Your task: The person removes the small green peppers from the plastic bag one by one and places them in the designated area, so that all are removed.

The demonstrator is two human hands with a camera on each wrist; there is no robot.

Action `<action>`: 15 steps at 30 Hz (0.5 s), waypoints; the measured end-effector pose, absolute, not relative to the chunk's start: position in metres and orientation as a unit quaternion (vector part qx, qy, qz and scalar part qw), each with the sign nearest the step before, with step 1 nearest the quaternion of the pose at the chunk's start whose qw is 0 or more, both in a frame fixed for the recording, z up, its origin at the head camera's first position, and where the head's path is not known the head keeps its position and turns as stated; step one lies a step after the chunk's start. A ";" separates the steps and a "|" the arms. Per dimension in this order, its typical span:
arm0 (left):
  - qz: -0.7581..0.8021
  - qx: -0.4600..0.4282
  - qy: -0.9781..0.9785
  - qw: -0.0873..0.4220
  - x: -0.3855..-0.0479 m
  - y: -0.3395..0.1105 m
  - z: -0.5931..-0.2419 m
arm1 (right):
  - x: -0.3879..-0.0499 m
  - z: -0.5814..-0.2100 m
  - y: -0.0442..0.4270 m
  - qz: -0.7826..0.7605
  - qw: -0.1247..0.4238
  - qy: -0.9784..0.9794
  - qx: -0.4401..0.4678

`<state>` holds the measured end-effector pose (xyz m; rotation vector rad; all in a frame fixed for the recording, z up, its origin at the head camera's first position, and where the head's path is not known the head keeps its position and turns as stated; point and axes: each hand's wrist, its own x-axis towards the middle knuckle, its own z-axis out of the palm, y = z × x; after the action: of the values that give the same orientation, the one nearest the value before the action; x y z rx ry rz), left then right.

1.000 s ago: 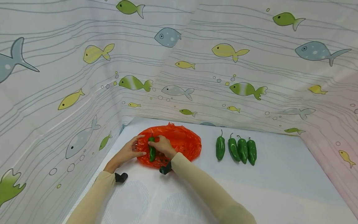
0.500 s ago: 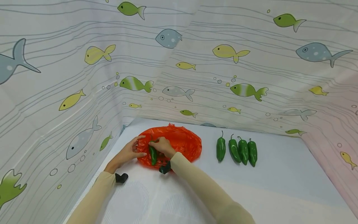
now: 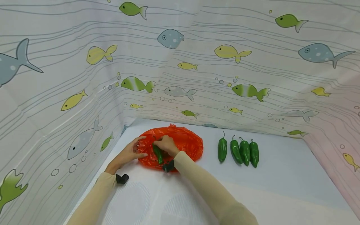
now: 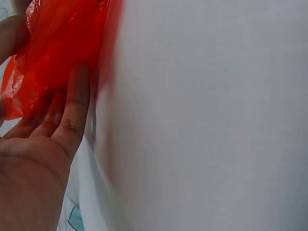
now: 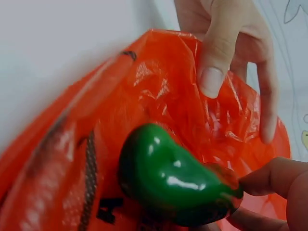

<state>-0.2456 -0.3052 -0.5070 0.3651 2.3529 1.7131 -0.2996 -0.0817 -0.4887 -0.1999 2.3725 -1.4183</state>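
Note:
My right hand [image 3: 167, 145] pinches a glossy green pepper [image 3: 158, 154] near its stem end, above the red plastic bag [image 3: 194, 148]. The right wrist view shows the pepper [image 5: 161, 175] large, its tip toward the camera, with fingertips at its far end. Spread around the bag's left side is my left hand [image 3: 127, 153], thumb and fingers apart. In the left wrist view its fairly straight fingers [image 4: 74, 110] touch the red plastic [image 4: 62, 43]. Whether the pepper rests on the bag's bottom cannot be told.
Right of the bag, several green peppers [image 3: 244, 152] lie side by side on the white table [image 3: 281, 175], stems pointing away. A fish-print curtain [image 3: 208, 75] encloses the back and sides. Dark straps [image 3: 122, 179] show at both wrists.
My right hand has moved slightly right with the pepper, which now tilts with its lower tip to the right. The left hand has stayed in place, as have the peppers on the table.

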 end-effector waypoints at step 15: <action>0.568 0.109 0.809 0.103 -0.248 -0.307 -0.508 | -0.304 -0.487 -0.070 -0.452 0.175 0.867 -0.116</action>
<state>-0.2483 -0.3071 -0.5083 0.3218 2.3885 1.6753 -0.3040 -0.0697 -0.4869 -0.3275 2.4573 -1.2816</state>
